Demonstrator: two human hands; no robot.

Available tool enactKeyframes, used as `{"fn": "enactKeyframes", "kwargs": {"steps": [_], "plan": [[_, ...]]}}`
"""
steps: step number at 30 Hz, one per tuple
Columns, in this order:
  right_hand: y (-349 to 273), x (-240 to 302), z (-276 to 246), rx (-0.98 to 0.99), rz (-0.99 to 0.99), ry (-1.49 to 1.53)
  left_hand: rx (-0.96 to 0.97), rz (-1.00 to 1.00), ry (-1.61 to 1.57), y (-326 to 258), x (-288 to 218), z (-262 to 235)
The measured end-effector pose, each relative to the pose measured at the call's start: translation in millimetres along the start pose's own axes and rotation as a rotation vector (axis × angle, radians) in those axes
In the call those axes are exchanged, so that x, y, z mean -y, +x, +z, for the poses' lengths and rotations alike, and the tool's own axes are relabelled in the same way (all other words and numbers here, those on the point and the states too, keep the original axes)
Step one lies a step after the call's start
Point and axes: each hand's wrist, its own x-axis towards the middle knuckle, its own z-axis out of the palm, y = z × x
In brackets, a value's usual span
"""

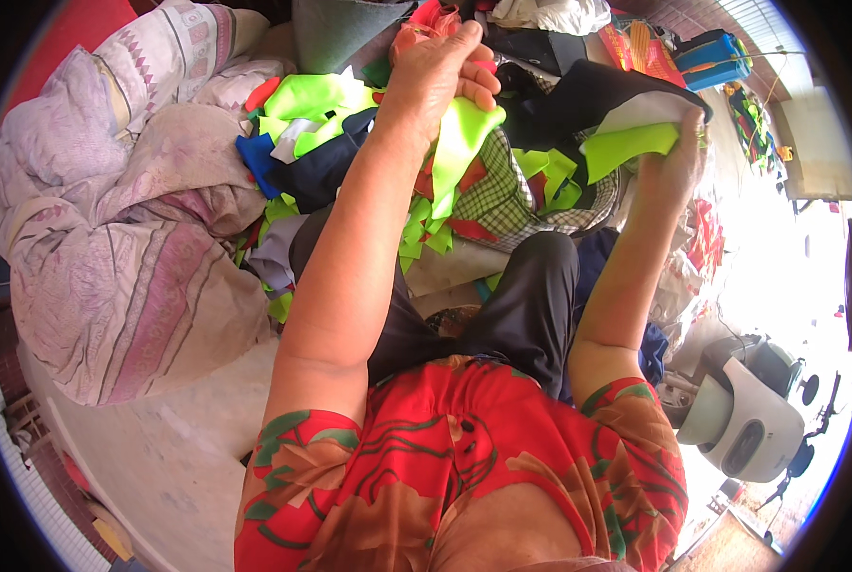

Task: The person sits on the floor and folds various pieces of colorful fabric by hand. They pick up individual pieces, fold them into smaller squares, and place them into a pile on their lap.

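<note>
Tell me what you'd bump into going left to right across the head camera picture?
Pale patterned quilt → left hand gripping a neon green cloth strip → right hand holding another green piece → blue box → grey-and-white scooter.

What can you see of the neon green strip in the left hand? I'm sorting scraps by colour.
The neon green strip looks like thin, soft fabric, plain and bright yellow-green. The left hand pinches its top in a closed grip; the rest hangs limp and creased over the checked cloth and other scraps.
</note>
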Motion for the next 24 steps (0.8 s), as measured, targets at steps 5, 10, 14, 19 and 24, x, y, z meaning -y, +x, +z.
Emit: {"fn": "enactKeyframes", "kwargs": {"steps": [5,10,14,19,24], "plan": [[28.2,-6.0,-39.0,0.065,-0.099,-0.511,-0.001,0.016,-0.157,4.7,-3.3,-5.3],[-0.7,-50.4,-60.1,0.631,-0.195,-1.503,-0.001,0.031,-0.367,9.2,1.8,-5.5],[-75.8,-69.7,-11.7,0.86,0.302,-0.766,0.133,0.046,-0.39,10.5,5.2,-5.7],[-121.0,-116.5,8.4,0.95,0.412,-0.472,0.173,0.009,-0.405,2.0,-4.0,6.4],[-106.4,-115.9,7.7,0.704,0.456,-0.37,-0.025,0.177,-0.326,1.5,-8.2,-8.6]]}}
